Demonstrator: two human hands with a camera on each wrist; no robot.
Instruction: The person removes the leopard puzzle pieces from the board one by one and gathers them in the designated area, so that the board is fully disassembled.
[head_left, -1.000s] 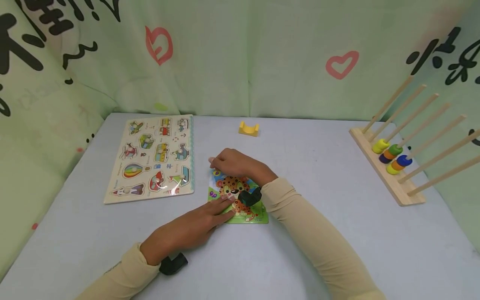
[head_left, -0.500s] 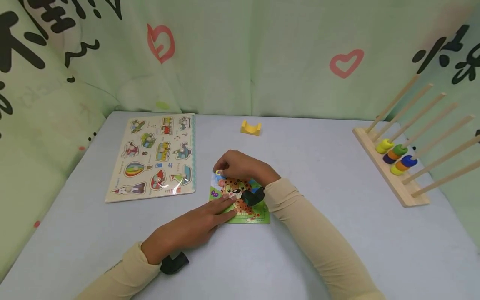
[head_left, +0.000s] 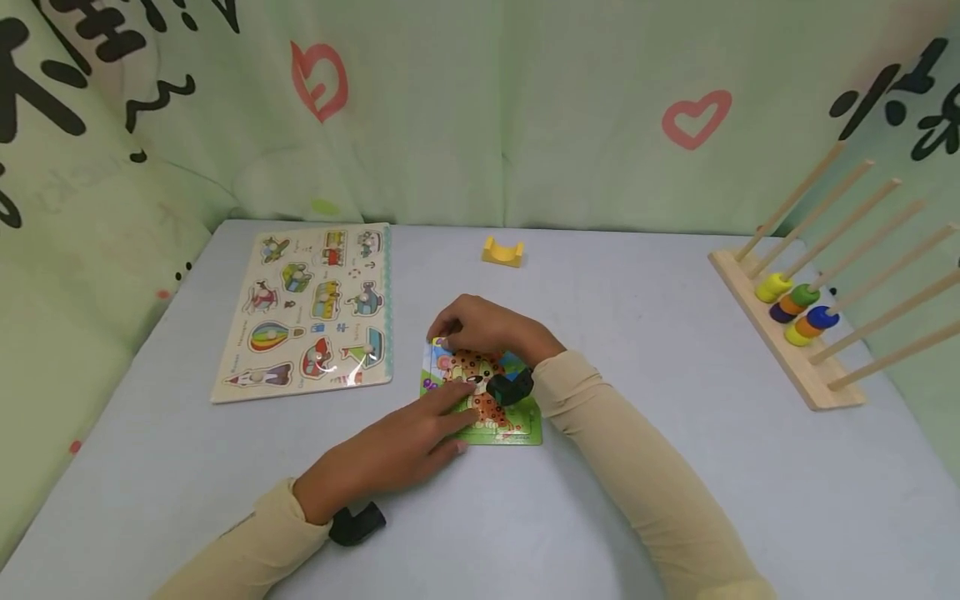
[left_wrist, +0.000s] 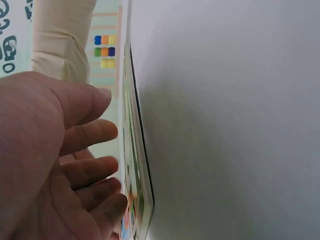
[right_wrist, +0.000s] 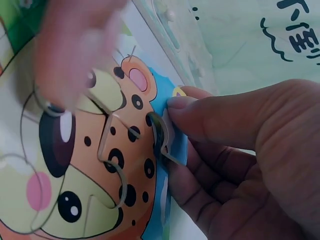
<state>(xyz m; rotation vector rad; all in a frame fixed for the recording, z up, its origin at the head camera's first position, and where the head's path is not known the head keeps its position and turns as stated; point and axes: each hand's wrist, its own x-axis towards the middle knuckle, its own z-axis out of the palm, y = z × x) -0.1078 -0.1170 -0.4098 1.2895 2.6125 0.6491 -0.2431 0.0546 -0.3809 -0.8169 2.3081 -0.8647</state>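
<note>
A jigsaw puzzle (head_left: 521, 432) with a spotted leopard on a blue and green ground lies in the middle of the table. My left hand (head_left: 393, 443) reaches over its near left part, fingers extended onto or just above the leopard; the left wrist view shows these fingers (left_wrist: 92, 170) straight and loosely spread. At the far edge, my right hand (head_left: 491, 327) pinches the puzzle's upper corner. In the right wrist view the thumb (right_wrist: 200, 112) lies on the picture side and the other fingers are behind the edge. A gap shows between pieces near that thumb.
At left lies a vehicle-picture puzzle board (head_left: 303, 312). A yellow curved block (head_left: 502, 252) sits towards the back. On the right stands a wooden peg rack (head_left: 787, 333) with several coloured beads. Green printed cloth (head_left: 585, 150) hangs around the table (head_left: 600, 508).
My right hand has moved slightly right, and its thumb has drawn in onto the puzzle's far corner. The left hand's fingers have lifted and shifted slightly to the right.
</note>
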